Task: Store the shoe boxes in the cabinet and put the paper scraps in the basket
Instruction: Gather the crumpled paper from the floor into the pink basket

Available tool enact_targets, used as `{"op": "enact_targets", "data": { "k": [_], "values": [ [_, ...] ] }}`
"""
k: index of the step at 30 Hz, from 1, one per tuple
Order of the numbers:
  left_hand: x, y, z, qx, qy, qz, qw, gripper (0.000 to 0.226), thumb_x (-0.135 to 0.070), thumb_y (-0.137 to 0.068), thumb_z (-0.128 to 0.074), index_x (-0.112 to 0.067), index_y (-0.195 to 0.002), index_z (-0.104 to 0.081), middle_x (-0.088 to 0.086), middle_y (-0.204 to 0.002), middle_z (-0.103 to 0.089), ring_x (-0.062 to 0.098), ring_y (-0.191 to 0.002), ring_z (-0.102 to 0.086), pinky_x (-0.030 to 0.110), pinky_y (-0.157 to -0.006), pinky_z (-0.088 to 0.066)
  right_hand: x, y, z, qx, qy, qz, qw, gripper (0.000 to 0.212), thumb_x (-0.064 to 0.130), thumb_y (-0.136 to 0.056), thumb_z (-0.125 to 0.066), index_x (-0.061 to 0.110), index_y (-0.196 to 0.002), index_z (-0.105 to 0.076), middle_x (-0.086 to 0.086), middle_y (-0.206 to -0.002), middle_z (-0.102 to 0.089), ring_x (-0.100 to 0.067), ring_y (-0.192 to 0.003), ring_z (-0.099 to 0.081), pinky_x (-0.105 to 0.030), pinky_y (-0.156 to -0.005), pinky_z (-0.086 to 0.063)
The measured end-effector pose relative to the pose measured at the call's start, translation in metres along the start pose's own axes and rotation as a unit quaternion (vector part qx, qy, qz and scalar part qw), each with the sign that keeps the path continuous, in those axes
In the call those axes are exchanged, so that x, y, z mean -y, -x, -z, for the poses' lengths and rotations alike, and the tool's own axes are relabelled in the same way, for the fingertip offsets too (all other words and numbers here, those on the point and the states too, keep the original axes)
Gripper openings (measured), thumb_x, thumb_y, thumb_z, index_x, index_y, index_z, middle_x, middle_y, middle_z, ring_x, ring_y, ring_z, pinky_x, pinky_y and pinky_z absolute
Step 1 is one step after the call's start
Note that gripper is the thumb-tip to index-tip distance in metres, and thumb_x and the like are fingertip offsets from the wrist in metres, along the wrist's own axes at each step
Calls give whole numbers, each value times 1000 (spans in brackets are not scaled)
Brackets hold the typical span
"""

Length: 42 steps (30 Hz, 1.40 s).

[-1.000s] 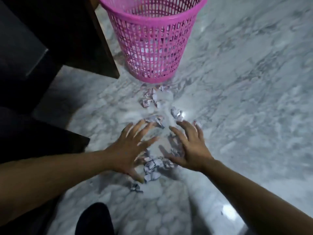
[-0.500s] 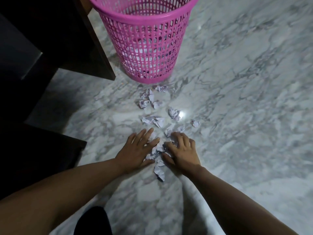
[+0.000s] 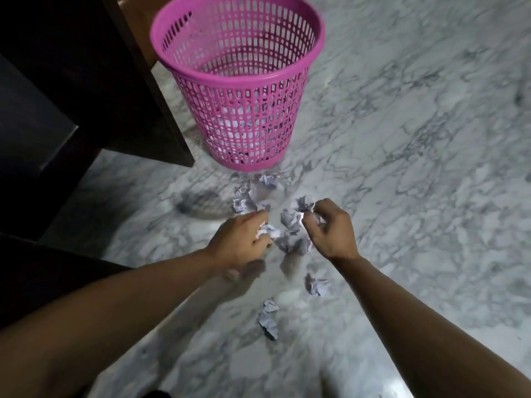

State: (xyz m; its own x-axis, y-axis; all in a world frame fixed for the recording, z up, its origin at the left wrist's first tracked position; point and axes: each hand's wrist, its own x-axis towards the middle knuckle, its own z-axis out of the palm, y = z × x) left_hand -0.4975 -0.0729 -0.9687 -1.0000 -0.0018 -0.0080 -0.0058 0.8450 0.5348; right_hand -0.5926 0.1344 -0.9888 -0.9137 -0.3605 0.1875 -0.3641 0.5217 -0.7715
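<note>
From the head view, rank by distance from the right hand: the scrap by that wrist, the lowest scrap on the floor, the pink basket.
From the right hand:
1. Scrap by that wrist, just below the hand.
2. Lowest scrap, farther down, toward the left.
3. Pink basket, beyond the hands.

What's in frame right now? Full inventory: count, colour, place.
pink plastic lattice basket: one, pink, upright on the floor at top centre, white paper visible through its wall.
crumpled paper scraps: roughly ten, white-grey, scattered on the floor from the basket's base toward the camera; some in both hands.
dark wooden cabinet: one, near-black, left side.
marble floor: white with grey veins, throughout.
left hand: closed on scraps.
right hand: closed on scraps.
</note>
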Motion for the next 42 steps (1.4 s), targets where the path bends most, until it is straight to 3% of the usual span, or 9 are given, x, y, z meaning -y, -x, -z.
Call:
{"op": "enact_targets", "data": {
  "k": [5, 11, 14, 19, 25, 29, 33, 37, 42],
  "values": [
    [-44, -59, 107, -210, 92, -34, 973, 5, -15, -87, -52, -10, -88, -52, 8, -67, -55, 27, -59, -51, 38, -50, -36, 88, -79, 37, -112, -111, 96, 983, 29, 18, -94, -61, -1, -74, -53, -3, -70, -46, -16, -65, -45, -30, -59, -35],
    [-78, -148, 233, -379, 78, -102, 916, 34, -16, -93, -45, 2, -120, -54, 12, -107, -63, 8, -88, -56, 12, -71, -41, 193, -198, 85, -197, -108, 292, 930, 14, 18, -101, -59, 10, -90, -62, -2, -89, -50, 2, -81, -47, -14, -74, -37],
    [-69, -195, 261, -318, -34, -29, 947, 40, -25, -95, -51, -9, -131, -53, 10, -126, -61, 19, -104, -60, 16, -73, -36, 217, -253, 88, -132, 24, 211, 968, 36, 41, -100, -54, 13, -119, -67, -2, -113, -61, -4, -97, -60, -9, -81, -40],
    [-38, -225, 258, -77, -171, 195, 963, 73, -36, -80, -74, -20, -144, -43, 13, -139, -55, 34, -123, -55, 44, -99, -48, 210, -281, 69, 113, 168, 85, 976, 71, 55, -100, -55, 14, -155, -36, -13, -147, -57, -29, -129, -58, -35, -104, -47],
    [-45, -133, 188, -333, -81, -109, 933, 32, -26, -91, -56, -14, -120, -63, 5, -119, -60, 25, -118, -50, 30, -105, -31, 146, -202, 68, -172, -94, 132, 972, 31, 38, -102, -57, 13, -118, -66, 8, -103, -70, -2, -96, -66, -30, -85, -57],
    [-3, -35, 68, -80, -99, -142, 982, 63, -47, -89, -63, -18, -143, -49, 11, -148, -43, 35, -132, -40, 50, -108, -39, 27, -71, 35, -82, -21, -15, 996, 37, 49, -99, -60, 26, -128, -61, 6, -116, -67, -9, -112, -64, -43, -93, -55],
    [62, 52, -15, 175, -222, -88, 955, 135, -103, -57, -42, -30, -160, 8, 10, -166, 21, 37, -153, 17, 59, -123, -4, -60, 57, 17, 96, 129, -77, 984, 118, 87, -72, -60, 24, -163, -18, -9, -165, -27, -28, -154, -25, -52, -122, -31],
    [92, 77, -30, 195, -242, -100, 945, 140, -106, -53, -37, -22, -161, -5, 16, -167, 11, 43, -153, 13, 71, -117, -8, -77, 98, 3, 245, 261, -76, 930, 154, 110, -47, -41, 28, -159, 25, -7, -168, 28, -26, -155, 28, -61, -125, 8],
    [88, 57, -46, 144, -230, -107, 957, 131, -103, -62, -37, -20, -161, -14, 18, -168, 3, 43, -154, 5, 71, -117, -8, -71, 74, -27, 243, 294, -56, 923, 144, 107, -58, -40, 27, -160, 24, -7, -167, 32, -29, -154, 29, -65, -122, 12]
  ]
}}
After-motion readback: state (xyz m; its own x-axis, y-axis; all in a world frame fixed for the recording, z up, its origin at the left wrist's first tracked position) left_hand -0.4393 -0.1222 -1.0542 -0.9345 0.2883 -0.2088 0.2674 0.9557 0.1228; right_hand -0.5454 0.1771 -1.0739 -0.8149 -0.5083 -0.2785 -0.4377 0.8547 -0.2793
